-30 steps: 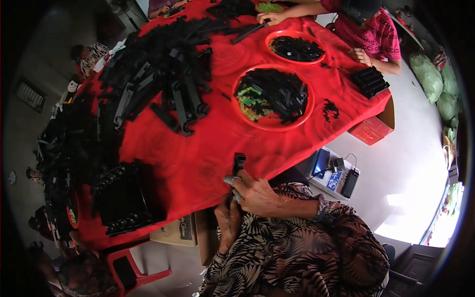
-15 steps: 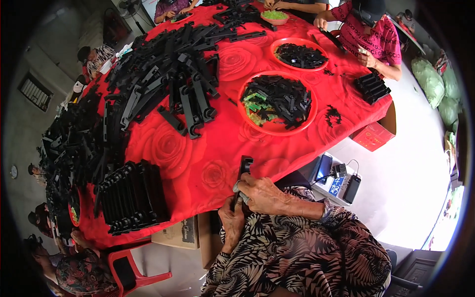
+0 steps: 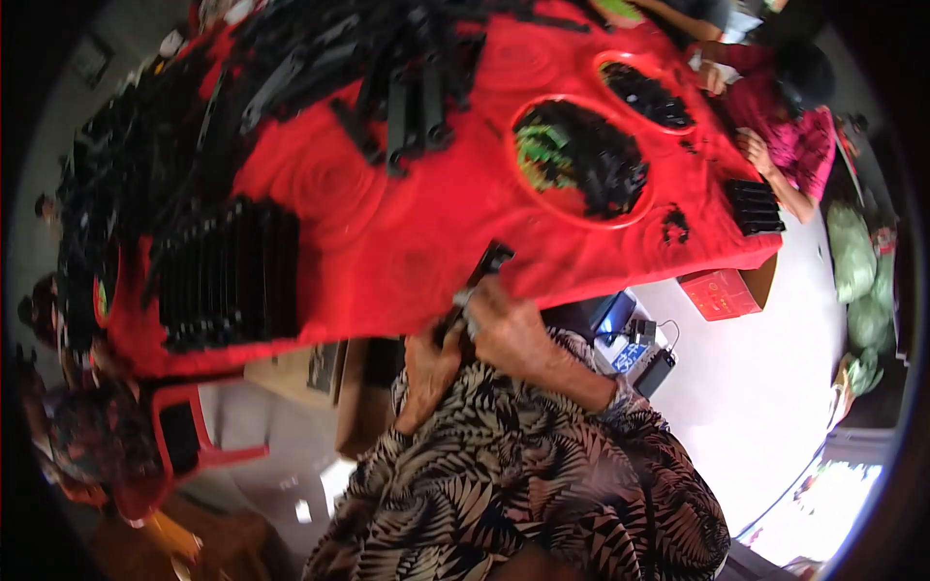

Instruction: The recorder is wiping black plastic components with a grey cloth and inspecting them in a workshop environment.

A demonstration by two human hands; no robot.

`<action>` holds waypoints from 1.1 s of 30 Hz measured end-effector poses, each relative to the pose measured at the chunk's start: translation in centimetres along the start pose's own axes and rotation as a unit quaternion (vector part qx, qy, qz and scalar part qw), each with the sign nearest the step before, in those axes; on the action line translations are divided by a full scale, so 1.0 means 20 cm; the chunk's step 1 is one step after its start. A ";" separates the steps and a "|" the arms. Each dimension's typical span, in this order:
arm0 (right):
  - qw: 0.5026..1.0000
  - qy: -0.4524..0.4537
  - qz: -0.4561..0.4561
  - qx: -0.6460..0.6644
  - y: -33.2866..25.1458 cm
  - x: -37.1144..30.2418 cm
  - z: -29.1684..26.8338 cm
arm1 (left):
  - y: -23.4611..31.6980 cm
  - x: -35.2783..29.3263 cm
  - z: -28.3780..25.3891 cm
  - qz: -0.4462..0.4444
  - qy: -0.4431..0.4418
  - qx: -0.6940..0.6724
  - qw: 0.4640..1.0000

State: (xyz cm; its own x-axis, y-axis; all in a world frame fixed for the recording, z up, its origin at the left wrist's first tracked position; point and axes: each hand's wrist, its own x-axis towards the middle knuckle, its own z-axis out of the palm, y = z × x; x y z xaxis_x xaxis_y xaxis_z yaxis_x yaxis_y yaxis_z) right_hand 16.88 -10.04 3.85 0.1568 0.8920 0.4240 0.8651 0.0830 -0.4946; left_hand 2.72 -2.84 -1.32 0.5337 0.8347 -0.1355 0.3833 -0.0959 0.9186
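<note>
Left grip (image 3: pixel 432 358), right grip (image 3: pixel 504 324), both on black bar (image 3: pixel 487 262), red tablecloth (image 3: pixel 387 276)

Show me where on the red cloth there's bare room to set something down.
The widest bare patch of red cloth lies between the left black stack, the heap of black parts, the nearer basin and the piece held by left hand and right hand. A narrower strip runs along the near edge below the small black scraps. Heaped parts crowd the far left.

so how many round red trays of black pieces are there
2: the nearer tray, right of the picture's middle, and the farther tray, just beyond it to the right. Others may be hidden or blurred at the picture's edges.
</note>
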 end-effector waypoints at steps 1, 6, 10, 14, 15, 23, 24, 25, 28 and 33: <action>1.000 0.008 0.006 0.017 0.02 0.02 0.00 | 0.02 0.00 -0.01 -0.009 0.005 -0.001 1.000; 0.998 0.029 0.038 0.037 0.02 0.08 -0.01 | 0.03 0.04 0.01 0.044 0.072 0.038 0.996; 0.978 0.077 0.159 0.114 0.05 0.06 -0.08 | 0.05 0.05 -0.02 -0.042 0.012 0.009 0.999; 0.969 0.145 0.176 0.092 0.06 0.09 -0.14 | -0.01 0.03 -0.03 -0.071 -0.020 -0.060 0.995; 0.965 0.158 0.186 0.100 0.06 0.10 -0.14 | -0.03 0.03 -0.04 -0.079 -0.034 -0.086 0.993; 0.874 0.064 0.315 0.365 0.09 0.10 -0.14 | 0.02 0.05 -0.01 -0.082 -0.045 -0.077 0.993; 0.854 0.054 0.339 0.391 0.08 0.09 -0.14 | 0.05 0.04 -0.01 -0.064 -0.025 -0.042 0.997; 0.918 0.037 0.270 0.288 0.09 0.09 -0.12 | 0.01 0.03 -0.01 -0.052 -0.015 -0.058 0.997; 0.979 -0.015 0.160 0.127 0.11 0.11 -0.15 | -0.03 -0.01 -0.05 0.009 -0.004 0.023 1.000; 0.969 -0.208 0.104 0.084 0.16 0.09 -0.31 | 0.21 -0.05 -0.15 0.063 -0.078 0.137 0.985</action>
State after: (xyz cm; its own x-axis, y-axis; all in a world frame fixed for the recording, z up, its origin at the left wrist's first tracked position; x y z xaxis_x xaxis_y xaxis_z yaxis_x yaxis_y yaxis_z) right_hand 22.89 -10.90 7.81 0.0836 0.9962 -0.0239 0.7398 -0.0781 -0.6683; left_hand 1.60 -2.46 3.86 0.6915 0.7152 -0.1013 0.4838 -0.3545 0.8001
